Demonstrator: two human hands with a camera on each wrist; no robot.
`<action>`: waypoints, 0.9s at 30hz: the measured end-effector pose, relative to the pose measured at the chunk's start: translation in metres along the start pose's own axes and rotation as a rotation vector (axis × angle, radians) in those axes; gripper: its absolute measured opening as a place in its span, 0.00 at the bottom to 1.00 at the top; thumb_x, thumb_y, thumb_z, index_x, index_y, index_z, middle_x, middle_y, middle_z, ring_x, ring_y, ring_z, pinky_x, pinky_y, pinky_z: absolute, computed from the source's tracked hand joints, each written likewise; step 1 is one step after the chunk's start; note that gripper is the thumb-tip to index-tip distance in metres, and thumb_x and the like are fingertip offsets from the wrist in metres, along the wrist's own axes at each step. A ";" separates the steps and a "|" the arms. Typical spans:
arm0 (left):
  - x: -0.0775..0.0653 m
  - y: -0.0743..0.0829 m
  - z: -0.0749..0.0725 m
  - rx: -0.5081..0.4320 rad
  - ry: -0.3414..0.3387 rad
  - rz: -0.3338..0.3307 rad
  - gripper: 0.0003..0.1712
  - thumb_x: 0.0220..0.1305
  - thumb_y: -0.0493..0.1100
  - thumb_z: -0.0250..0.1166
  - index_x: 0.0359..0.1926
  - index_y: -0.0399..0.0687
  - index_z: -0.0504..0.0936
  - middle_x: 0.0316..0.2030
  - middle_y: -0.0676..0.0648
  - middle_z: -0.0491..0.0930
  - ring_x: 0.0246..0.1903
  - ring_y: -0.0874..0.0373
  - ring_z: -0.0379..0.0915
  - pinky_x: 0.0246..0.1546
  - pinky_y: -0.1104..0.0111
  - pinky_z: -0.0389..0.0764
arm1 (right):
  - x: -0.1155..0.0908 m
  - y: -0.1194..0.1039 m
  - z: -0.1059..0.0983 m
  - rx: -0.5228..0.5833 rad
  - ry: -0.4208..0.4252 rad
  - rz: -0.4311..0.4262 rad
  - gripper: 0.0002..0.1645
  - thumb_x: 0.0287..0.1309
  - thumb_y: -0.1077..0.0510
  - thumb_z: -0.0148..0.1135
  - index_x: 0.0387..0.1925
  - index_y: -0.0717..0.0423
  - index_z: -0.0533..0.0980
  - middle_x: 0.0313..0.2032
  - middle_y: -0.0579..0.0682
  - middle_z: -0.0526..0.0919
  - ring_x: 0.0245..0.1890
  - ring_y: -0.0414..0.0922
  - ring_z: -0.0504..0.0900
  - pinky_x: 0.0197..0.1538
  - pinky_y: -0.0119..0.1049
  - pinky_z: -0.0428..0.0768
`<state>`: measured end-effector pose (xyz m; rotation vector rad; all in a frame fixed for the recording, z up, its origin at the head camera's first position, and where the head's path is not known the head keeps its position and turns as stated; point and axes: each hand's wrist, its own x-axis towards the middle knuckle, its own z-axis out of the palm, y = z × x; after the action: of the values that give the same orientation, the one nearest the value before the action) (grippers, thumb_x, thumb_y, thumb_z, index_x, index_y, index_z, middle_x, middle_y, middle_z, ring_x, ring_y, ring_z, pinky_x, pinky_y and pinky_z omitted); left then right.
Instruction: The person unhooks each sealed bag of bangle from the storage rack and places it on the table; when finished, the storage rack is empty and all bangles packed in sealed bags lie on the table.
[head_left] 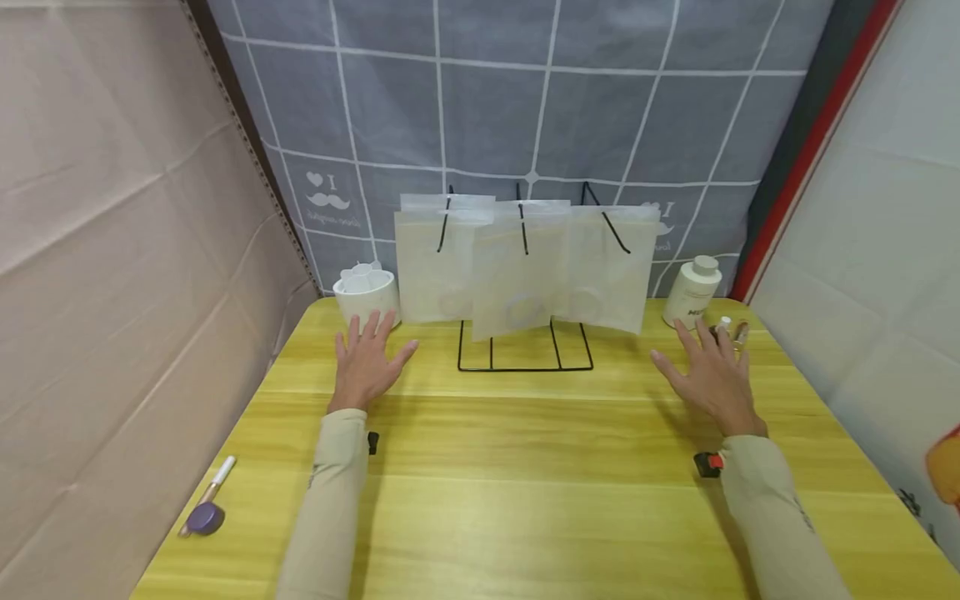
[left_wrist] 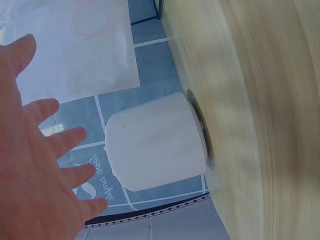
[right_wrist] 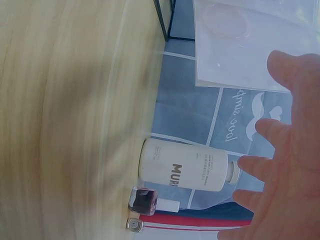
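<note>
My left hand [head_left: 365, 367] is held over the table with its fingers spread, in front of a white round container [left_wrist: 155, 142] with pale scalloped pieces showing at its top. Nothing is in that hand. On the other side my right hand [head_left: 712, 379] also has spread fingers and holds nothing. Its fingertips overlap the base of a white bottle [right_wrist: 185, 165] in the head view. Beside that bottle stands a nail polish bottle [right_wrist: 143, 201] with dark contents and a white cap. Between the hands, translucent bags [head_left: 517, 275] hang on a black wire rack [head_left: 525, 370].
A purple round lid or jar [head_left: 206, 518] and a slim white-capped tube [head_left: 222, 472] lie at the table's left edge. A small round-ended item [right_wrist: 134, 225] is beside the nail polish. Grey checked cloth [head_left: 487, 108] hangs behind the yellow wood-grain table [head_left: 480, 517].
</note>
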<state>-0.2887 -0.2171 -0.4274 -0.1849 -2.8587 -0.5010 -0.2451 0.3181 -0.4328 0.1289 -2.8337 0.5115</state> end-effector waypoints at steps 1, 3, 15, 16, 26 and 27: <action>0.000 0.000 0.000 -0.002 -0.003 -0.001 0.47 0.71 0.72 0.48 0.80 0.54 0.52 0.79 0.38 0.49 0.77 0.33 0.34 0.70 0.33 0.35 | 0.000 0.000 -0.001 -0.003 -0.001 0.001 0.49 0.70 0.29 0.46 0.79 0.53 0.53 0.76 0.69 0.51 0.73 0.73 0.44 0.60 0.83 0.41; 0.000 0.001 -0.001 -0.003 -0.005 -0.003 0.47 0.71 0.73 0.48 0.80 0.55 0.52 0.79 0.38 0.49 0.77 0.33 0.33 0.70 0.33 0.34 | 0.000 0.000 -0.002 -0.001 -0.001 0.003 0.49 0.70 0.29 0.46 0.79 0.53 0.53 0.76 0.70 0.51 0.73 0.73 0.44 0.60 0.83 0.41; 0.003 0.005 -0.007 0.004 0.013 -0.004 0.46 0.70 0.71 0.51 0.79 0.54 0.55 0.78 0.39 0.50 0.77 0.32 0.35 0.70 0.32 0.36 | 0.001 0.000 -0.008 0.012 -0.025 0.033 0.50 0.70 0.29 0.44 0.80 0.52 0.50 0.76 0.71 0.48 0.74 0.74 0.38 0.60 0.83 0.40; 0.004 0.005 -0.007 0.004 0.014 -0.005 0.46 0.70 0.70 0.52 0.79 0.53 0.56 0.78 0.39 0.50 0.77 0.32 0.35 0.70 0.32 0.36 | 0.002 0.001 -0.008 0.017 -0.010 0.026 0.49 0.70 0.30 0.45 0.80 0.53 0.50 0.75 0.71 0.50 0.74 0.74 0.40 0.61 0.83 0.41; 0.019 0.019 0.028 -0.202 -0.085 -0.025 0.37 0.70 0.53 0.63 0.73 0.42 0.65 0.63 0.33 0.70 0.61 0.36 0.63 0.59 0.40 0.62 | 0.038 -0.021 0.005 0.419 0.222 -0.073 0.25 0.72 0.55 0.58 0.61 0.69 0.73 0.60 0.70 0.74 0.62 0.68 0.69 0.62 0.67 0.65; 0.021 0.023 0.033 -0.261 -0.118 -0.030 0.36 0.71 0.52 0.63 0.73 0.41 0.65 0.59 0.33 0.73 0.56 0.38 0.67 0.57 0.43 0.66 | 0.044 -0.025 0.004 0.449 0.230 -0.071 0.24 0.72 0.56 0.58 0.62 0.68 0.73 0.61 0.69 0.73 0.62 0.67 0.69 0.61 0.66 0.67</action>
<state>-0.3121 -0.1823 -0.4455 -0.2238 -2.9033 -0.8985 -0.2851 0.2914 -0.4168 0.2360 -2.4407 1.0644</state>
